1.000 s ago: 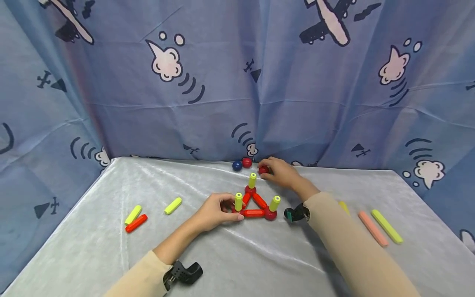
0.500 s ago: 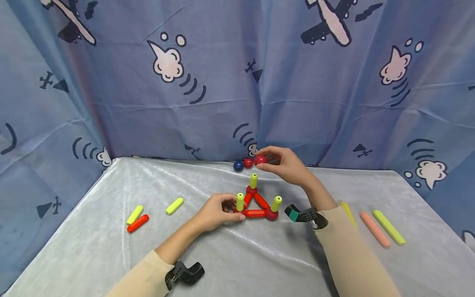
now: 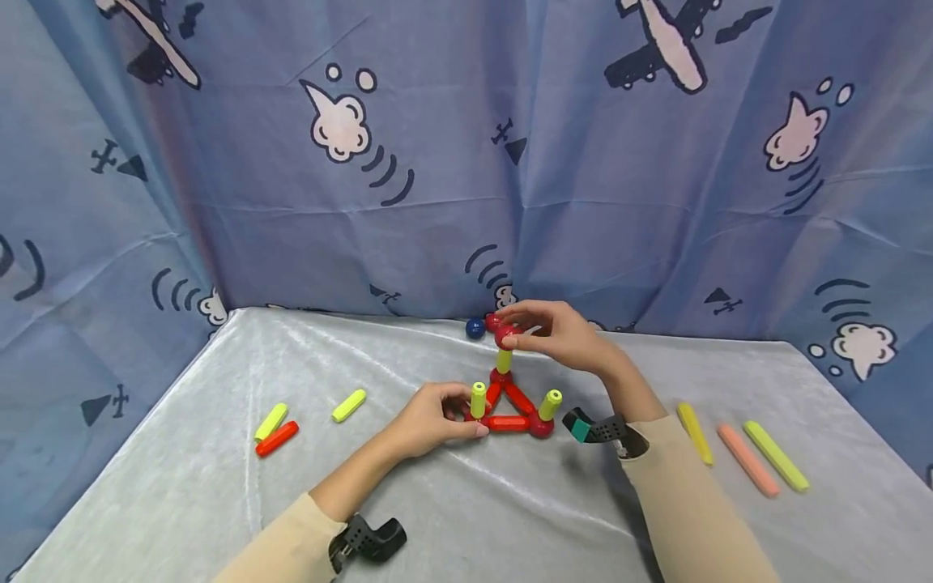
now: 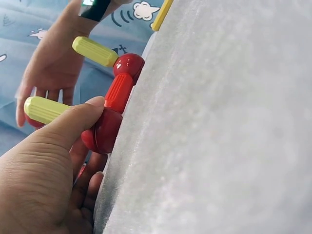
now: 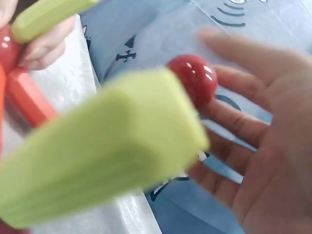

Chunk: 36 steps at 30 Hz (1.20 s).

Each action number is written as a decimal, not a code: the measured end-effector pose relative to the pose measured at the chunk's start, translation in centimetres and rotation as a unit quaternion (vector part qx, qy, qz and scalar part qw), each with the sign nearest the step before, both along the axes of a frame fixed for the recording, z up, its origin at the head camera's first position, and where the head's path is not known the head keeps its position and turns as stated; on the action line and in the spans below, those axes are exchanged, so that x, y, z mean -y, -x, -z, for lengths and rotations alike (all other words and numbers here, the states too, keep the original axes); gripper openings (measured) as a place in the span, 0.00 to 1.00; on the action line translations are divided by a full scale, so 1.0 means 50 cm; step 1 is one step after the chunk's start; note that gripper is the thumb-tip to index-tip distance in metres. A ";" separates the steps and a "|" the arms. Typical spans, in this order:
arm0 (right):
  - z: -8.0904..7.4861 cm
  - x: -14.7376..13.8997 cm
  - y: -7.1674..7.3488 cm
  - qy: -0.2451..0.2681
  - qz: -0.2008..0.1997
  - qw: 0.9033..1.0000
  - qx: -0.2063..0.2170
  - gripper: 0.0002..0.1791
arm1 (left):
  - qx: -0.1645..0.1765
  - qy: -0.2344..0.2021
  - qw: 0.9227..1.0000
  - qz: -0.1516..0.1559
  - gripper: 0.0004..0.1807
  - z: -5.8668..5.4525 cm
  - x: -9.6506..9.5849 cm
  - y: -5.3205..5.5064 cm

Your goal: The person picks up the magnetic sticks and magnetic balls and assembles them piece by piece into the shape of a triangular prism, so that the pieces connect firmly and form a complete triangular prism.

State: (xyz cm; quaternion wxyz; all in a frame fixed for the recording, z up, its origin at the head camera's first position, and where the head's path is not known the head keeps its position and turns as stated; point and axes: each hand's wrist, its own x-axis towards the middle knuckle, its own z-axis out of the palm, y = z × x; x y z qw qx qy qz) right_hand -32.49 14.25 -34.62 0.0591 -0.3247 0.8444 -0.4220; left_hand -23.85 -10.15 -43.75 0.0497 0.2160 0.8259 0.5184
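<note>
Three red rods [image 3: 508, 423] and red balls form a flat triangle on the cloth, with a short yellow-green rod standing up from each corner. My left hand [image 3: 428, 417] grips the left corner ball [image 4: 103, 130], its thumb over the near side beside the upright rod [image 3: 478, 400]. At the far corner, my right hand [image 3: 567, 338] holds another red ball [image 3: 504, 335] between thumb and fingers, right at the top of the upright rod [image 3: 504, 361]. The right wrist view shows this held ball [image 5: 195, 78] behind a blurred, close yellow-green rod [image 5: 107, 141].
A blue ball [image 3: 475, 328] and a red ball [image 3: 492, 322] lie at the table's back edge. To the left are yellow-green rods [image 3: 349, 406] and a red rod [image 3: 277, 439]. Longer yellow [image 3: 695, 434], salmon [image 3: 747, 460] and yellow-green rods [image 3: 776, 456] lie right. A patterned curtain [image 3: 408, 162] hangs behind.
My right hand has picked up a red ball from the back edge and brought it to the far upright rod's top. My left hand has kept its grip on the left corner.
</note>
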 end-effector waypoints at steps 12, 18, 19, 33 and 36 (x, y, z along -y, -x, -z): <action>0.055 0.031 0.090 -0.095 0.007 0.995 -0.013 0.24 | 0.001 0.004 1.000 0.000 0.17 0.005 -0.002 -0.002; 0.074 0.029 0.109 -0.136 -0.005 0.991 -0.014 0.30 | -0.006 0.001 1.000 -0.003 0.17 0.009 -0.004 0.000; 0.076 0.029 0.111 -0.141 -0.008 0.990 -0.014 0.31 | -0.007 0.002 1.000 -0.003 0.17 0.009 -0.003 0.001; 0.093 0.013 0.101 -0.187 0.039 0.979 -0.074 0.17 | -0.005 0.001 1.000 -0.004 0.17 0.003 -0.001 0.002; 0.094 -0.010 0.080 -0.151 0.072 0.985 -0.035 0.19 | -0.005 -0.002 1.000 -0.003 0.17 0.005 -0.002 0.001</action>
